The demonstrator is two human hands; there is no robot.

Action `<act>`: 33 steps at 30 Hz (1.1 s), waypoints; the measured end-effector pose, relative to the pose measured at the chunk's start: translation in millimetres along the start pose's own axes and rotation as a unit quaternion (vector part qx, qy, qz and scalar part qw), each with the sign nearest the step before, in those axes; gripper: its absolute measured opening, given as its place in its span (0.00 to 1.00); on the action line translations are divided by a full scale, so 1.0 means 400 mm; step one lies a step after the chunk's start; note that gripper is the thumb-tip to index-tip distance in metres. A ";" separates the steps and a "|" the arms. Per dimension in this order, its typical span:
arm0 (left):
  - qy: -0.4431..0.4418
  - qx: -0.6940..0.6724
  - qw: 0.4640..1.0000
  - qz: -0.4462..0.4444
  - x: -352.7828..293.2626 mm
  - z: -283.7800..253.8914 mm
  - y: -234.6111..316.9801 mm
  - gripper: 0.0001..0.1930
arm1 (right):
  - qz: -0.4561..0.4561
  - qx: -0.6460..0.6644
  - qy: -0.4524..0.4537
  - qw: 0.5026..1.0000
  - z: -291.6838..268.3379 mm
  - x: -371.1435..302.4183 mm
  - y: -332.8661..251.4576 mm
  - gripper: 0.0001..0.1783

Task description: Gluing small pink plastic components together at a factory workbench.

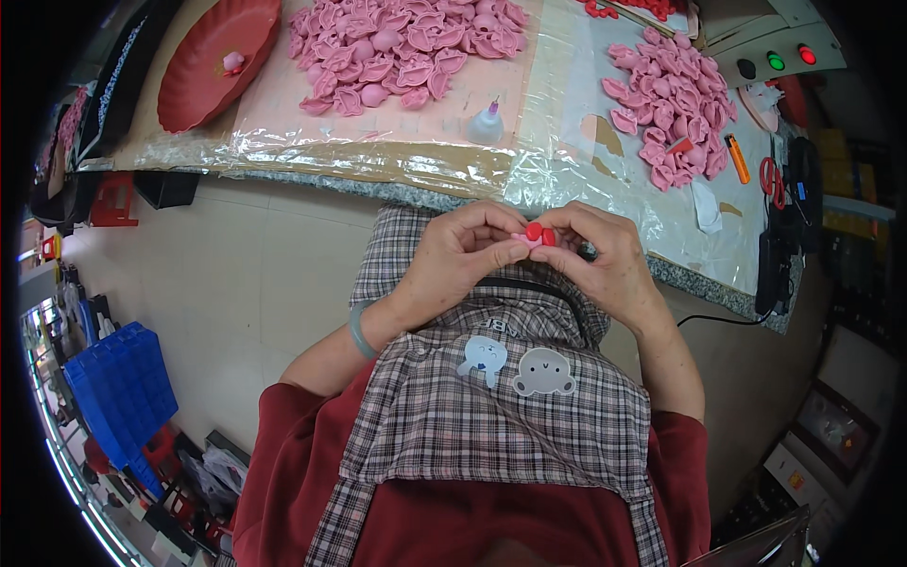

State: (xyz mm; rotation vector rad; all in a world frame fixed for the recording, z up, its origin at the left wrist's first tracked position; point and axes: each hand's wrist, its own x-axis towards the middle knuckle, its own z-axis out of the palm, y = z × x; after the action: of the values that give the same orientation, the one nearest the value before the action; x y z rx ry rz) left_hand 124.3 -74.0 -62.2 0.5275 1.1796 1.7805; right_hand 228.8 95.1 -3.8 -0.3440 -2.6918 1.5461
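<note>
Just off the table's front edge, over my lap, both hands meet around a small pink piece with two red round parts (536, 233). My left hand (470, 241) pinches its pink side between thumb and fingertips. From the other side my right hand (597, 248) grips it by the red parts, thumb below and fingers above. The fingers hide much of its shape. Beyond my hands stands a small white squeeze bottle (486, 125) with a purple needle tip. A large pile of pink molded pieces (406, 47) lies at the far middle, and a second pink pile (669, 104) to the right.
A red scalloped dish (194, 90) at the far left holds one small pink piece. On the right lie an orange cutter (738, 159), red-handled scissors (773, 182) and a grey box (779, 47) with lit buttons. A blue crate (118, 387) stands on the floor at left.
</note>
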 end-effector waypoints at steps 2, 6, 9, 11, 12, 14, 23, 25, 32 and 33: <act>-0.001 -0.027 0.999 -0.019 -0.001 -0.005 -0.004 0.07 | -0.017 0.001 0.002 1.000 -0.001 0.002 0.003 0.13; 0.009 -0.121 0.989 -0.081 -0.005 -0.009 -0.004 0.06 | -0.050 -0.031 0.010 0.998 -0.003 -0.002 -0.008 0.13; 0.010 -0.141 0.984 -0.113 -0.005 -0.009 -0.002 0.06 | -0.133 -0.112 0.036 0.984 0.003 -0.007 -0.003 0.14; 0.013 -0.144 0.984 -0.105 -0.008 -0.006 -0.005 0.06 | -0.131 -0.099 0.023 0.986 0.004 -0.011 0.005 0.14; 0.016 -0.147 0.984 -0.095 -0.010 -0.004 -0.006 0.06 | -0.130 -0.098 0.024 0.986 0.005 -0.012 0.000 0.14; 0.018 -0.120 0.990 -0.069 -0.009 -0.003 -0.007 0.06 | -0.066 -0.044 0.008 0.997 0.007 -0.009 -0.014 0.12; 0.034 -0.063 0.997 -0.042 -0.010 -0.010 -0.033 0.07 | -0.096 -0.087 0.032 0.991 0.035 -0.009 0.014 0.13; 0.032 -0.063 0.997 -0.045 -0.013 -0.011 -0.034 0.07 | -0.100 -0.079 0.033 0.991 0.042 -0.009 0.023 0.13; 0.025 0.058 0.997 0.052 -0.014 -0.005 -0.012 0.06 | -0.132 -0.070 0.070 0.986 0.053 -0.017 0.036 0.14; 0.018 0.139 0.984 0.107 -0.014 -0.005 -0.006 0.06 | -0.132 -0.071 0.071 0.986 0.054 -0.015 0.039 0.14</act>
State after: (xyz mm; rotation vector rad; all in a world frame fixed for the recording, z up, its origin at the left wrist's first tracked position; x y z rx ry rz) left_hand 126.7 -79.6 -64.5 0.8158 1.4531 1.8196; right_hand 235.0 83.3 -27.6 -0.0887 -2.6140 1.2165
